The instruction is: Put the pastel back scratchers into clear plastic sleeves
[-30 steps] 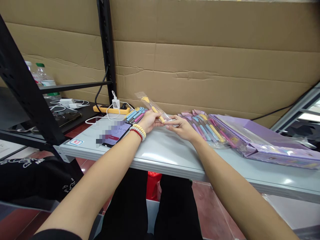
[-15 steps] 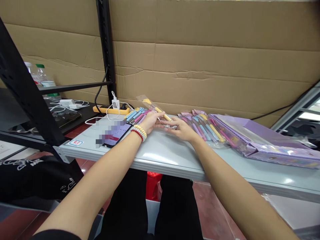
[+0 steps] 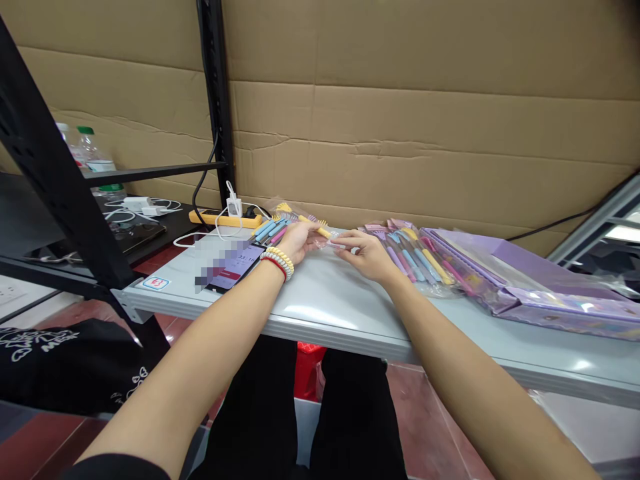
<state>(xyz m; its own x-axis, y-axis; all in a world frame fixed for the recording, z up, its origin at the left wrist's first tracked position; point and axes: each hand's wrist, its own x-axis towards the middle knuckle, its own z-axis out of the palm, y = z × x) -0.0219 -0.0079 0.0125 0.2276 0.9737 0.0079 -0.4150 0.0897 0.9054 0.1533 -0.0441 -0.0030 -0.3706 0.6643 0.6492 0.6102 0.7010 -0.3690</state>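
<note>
My left hand [image 3: 299,240], with bead bracelets on the wrist, is closed on a yellow-handled brush in a clear plastic sleeve [image 3: 313,225]. The sleeve lies low over the grey table [image 3: 330,303], its brush end pointing back left. My right hand [image 3: 366,253] pinches the near end of the same sleeve. Behind my left hand sits a row of loose coloured brushes [image 3: 273,230]. Right of my right hand lies a pile of bagged brushes [image 3: 415,257].
A phone [image 3: 231,268] lies on the table left of my left hand. Behind it are a yellow power strip [image 3: 220,217], a white charger and cables. Purple packages [image 3: 540,283] fill the table's right side. A black shelf frame [image 3: 55,180] with bottles stands at left; cardboard lines the back.
The sleeved brush has come down from a raised tilt to lie nearly flat near the table. My right hand has shifted slightly along its near end.
</note>
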